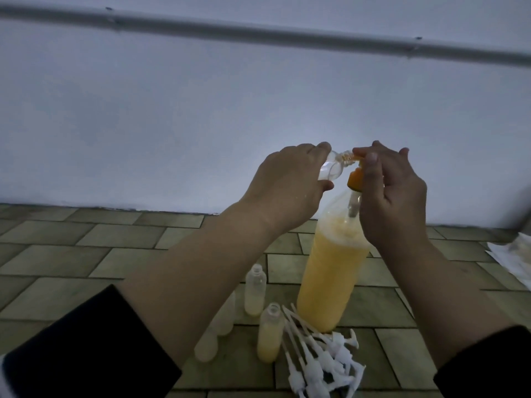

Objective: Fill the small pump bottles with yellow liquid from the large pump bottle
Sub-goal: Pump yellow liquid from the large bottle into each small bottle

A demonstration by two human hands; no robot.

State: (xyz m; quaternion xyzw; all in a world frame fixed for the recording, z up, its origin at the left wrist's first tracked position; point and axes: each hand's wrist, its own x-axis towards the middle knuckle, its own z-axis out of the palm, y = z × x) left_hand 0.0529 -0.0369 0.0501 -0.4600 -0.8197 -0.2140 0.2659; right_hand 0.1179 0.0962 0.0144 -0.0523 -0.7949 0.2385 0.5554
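- Filling in hand: the left hand grips a clear small bottle, tipped on its side with the open neck pointing right at the orange pump head of the large pump bottle. The neck sits just beside the spout; whether it touches cannot be told.
- The right hand is on top of the pump head, fingers bent over it and pressing or about to press. No stream of liquid can be made out in this dim light.
- The held bottle looks empty or nearly so — judged to be at the start of its fill.
- Source: the large pump bottle stands upright on the tiled floor, centre right, yellow liquid well up its body. Supply appears ample.
- Done so far, as judged from levels: one uncapped small bottle near the camera holds yellow to about half; a second small bottle just behind it shows a lower, paler level.
- Further pale bottles stand at the left, partly hidden by the left forearm; contents cannot be read.
- Left to do: finish the held bottle, top up or confirm the others, and fit pumps — a heap of white pump tops lies loose on the floor, near right of the small bottles, none yet fitted.
- Crumpled white paper lies at the far right edge.
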